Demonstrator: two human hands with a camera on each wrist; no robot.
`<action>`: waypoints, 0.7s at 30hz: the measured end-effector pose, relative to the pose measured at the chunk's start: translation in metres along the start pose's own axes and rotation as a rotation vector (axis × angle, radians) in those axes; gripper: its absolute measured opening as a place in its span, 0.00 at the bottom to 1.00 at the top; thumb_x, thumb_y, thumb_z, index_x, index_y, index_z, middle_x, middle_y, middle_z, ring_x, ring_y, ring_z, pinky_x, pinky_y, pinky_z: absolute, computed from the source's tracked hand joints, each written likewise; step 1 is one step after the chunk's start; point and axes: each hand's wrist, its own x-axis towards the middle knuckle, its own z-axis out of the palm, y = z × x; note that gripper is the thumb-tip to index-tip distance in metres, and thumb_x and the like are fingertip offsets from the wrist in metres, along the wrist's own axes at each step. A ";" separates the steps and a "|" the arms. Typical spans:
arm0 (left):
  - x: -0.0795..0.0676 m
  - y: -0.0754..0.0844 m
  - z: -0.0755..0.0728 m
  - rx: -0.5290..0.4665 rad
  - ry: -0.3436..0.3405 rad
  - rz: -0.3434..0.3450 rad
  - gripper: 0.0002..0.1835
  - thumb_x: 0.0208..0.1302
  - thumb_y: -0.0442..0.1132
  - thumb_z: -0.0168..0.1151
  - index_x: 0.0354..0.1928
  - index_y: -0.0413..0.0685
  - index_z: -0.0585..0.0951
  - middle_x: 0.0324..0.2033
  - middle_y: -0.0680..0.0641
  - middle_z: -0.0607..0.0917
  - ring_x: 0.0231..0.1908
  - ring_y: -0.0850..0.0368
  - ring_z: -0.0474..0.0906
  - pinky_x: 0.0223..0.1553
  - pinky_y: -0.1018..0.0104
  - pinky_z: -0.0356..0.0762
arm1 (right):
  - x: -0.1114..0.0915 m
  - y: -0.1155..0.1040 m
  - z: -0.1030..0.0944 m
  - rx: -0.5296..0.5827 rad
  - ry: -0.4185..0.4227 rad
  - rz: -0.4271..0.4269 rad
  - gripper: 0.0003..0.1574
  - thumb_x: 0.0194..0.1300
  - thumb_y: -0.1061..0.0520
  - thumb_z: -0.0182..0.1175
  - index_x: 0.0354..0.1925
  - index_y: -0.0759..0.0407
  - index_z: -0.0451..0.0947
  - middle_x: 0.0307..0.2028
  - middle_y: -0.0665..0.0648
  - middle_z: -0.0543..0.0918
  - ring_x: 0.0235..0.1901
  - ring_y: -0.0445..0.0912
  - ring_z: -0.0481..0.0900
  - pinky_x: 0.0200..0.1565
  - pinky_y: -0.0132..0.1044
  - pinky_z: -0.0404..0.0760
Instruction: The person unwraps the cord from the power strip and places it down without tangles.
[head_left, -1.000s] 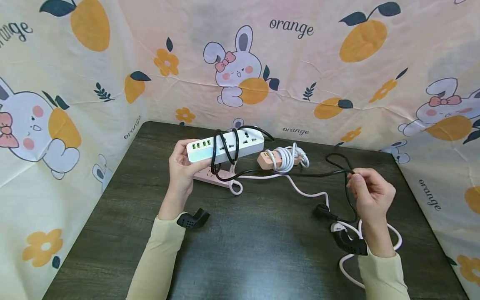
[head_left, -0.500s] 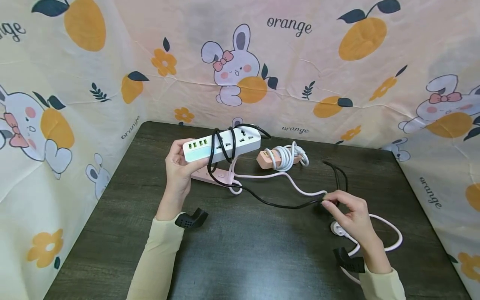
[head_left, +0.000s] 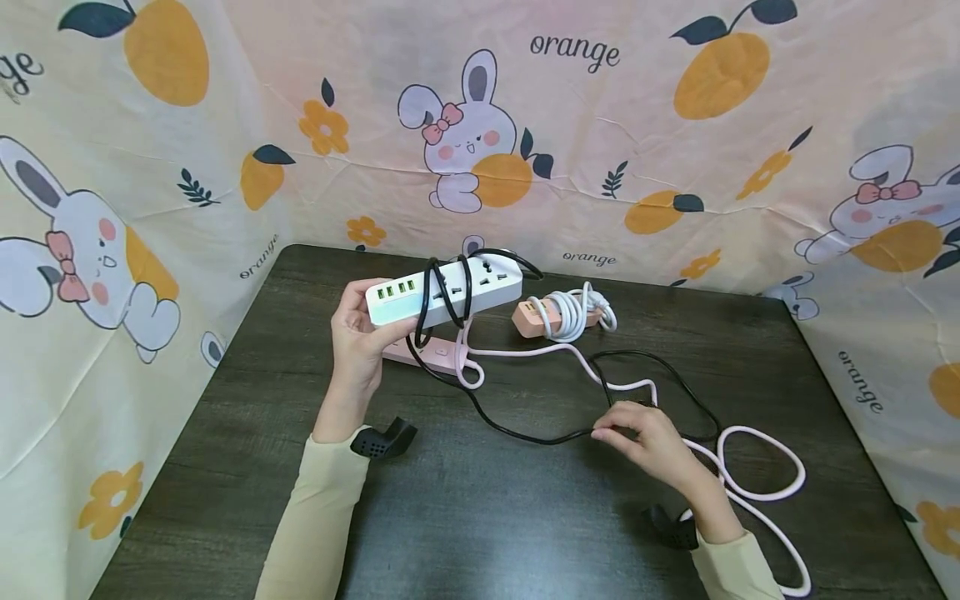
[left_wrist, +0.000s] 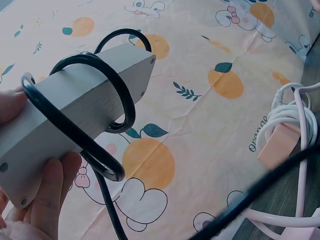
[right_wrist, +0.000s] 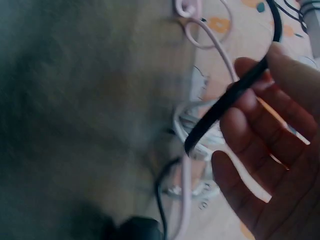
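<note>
A white power strip [head_left: 491,282] with green USB ports is held above the table by my left hand [head_left: 358,350], which grips its left end between thumb and fingers. Its black cord [head_left: 517,433] wraps loosely round the strip's middle, then sags across to the right. My right hand [head_left: 651,442] pinches that cord between thumb and fingertips; the right wrist view shows the cord [right_wrist: 227,102] crossing the fingers. Past this hand the cord loops back over the table. In the left wrist view, the strip's plain underside [left_wrist: 95,95] shows with black coils over it.
Behind the white strip lies a pink power strip [head_left: 420,353], its pale cord [head_left: 765,497] curling to the right. An orange strip [head_left: 536,320] wound with white cord [head_left: 572,315] sits near the back edge. Printed cloth [head_left: 360,108] hangs behind the dark table [head_left: 465,533].
My right hand has moved left and toward me, pinching the black cord, whose span between the hands now sags. The left hand and white power strip have shifted slightly left.
</note>
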 end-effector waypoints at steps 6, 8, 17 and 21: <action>0.000 0.000 0.000 -0.011 -0.001 -0.005 0.29 0.41 0.11 0.58 0.43 0.48 0.77 0.39 0.48 0.79 0.41 0.56 0.77 0.36 0.71 0.79 | -0.002 0.000 0.016 -0.070 -0.126 0.111 0.06 0.51 0.60 0.69 0.27 0.48 0.82 0.26 0.40 0.80 0.26 0.32 0.75 0.29 0.28 0.73; 0.000 0.000 0.000 -0.015 0.001 -0.008 0.30 0.40 0.11 0.57 0.43 0.49 0.77 0.39 0.48 0.79 0.41 0.57 0.77 0.35 0.71 0.79 | 0.000 0.000 0.017 -0.065 -0.183 0.159 0.04 0.54 0.58 0.68 0.27 0.48 0.82 0.26 0.40 0.80 0.25 0.31 0.73 0.27 0.29 0.73; 0.000 0.001 0.001 -0.011 -0.012 -0.013 0.29 0.40 0.13 0.59 0.43 0.49 0.77 0.39 0.48 0.79 0.41 0.56 0.76 0.37 0.71 0.79 | 0.021 -0.004 0.004 0.034 -0.462 0.285 0.03 0.58 0.59 0.65 0.32 0.56 0.84 0.29 0.46 0.84 0.26 0.32 0.74 0.27 0.30 0.74; 0.000 0.001 0.001 -0.010 -0.011 -0.011 0.29 0.40 0.13 0.59 0.43 0.49 0.77 0.39 0.49 0.80 0.41 0.57 0.76 0.38 0.71 0.79 | 0.042 -0.010 -0.003 0.062 -0.533 0.292 0.07 0.60 0.62 0.60 0.38 0.62 0.82 0.31 0.48 0.83 0.28 0.34 0.76 0.31 0.35 0.78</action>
